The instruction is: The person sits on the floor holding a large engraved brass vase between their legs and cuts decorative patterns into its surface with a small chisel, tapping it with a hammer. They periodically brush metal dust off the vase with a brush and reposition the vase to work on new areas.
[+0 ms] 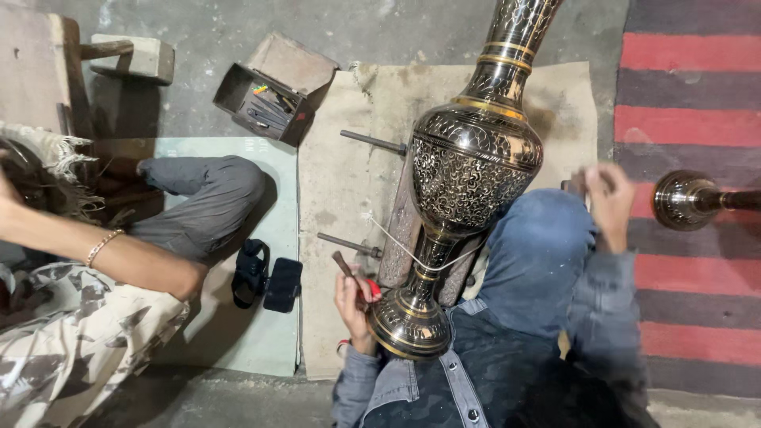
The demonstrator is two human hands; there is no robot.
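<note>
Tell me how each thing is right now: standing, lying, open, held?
Big engraved vase: lying tilted across wooden block, tied with string.
Small tool: held in left hand.
Right hand: raised, blurred, grip unclear.
Tool box: open.
Second vase: lying on striped rug.

**Engraved vase across my lap**

My left hand (354,299) grips a small dark tool (346,265) just beside the foot of the tall engraved brass vase (472,170), which lies tilted over my knee. My right hand (610,202) is raised, blurred, near a second brass piece (683,200) on the striped rug (690,95).
</note>
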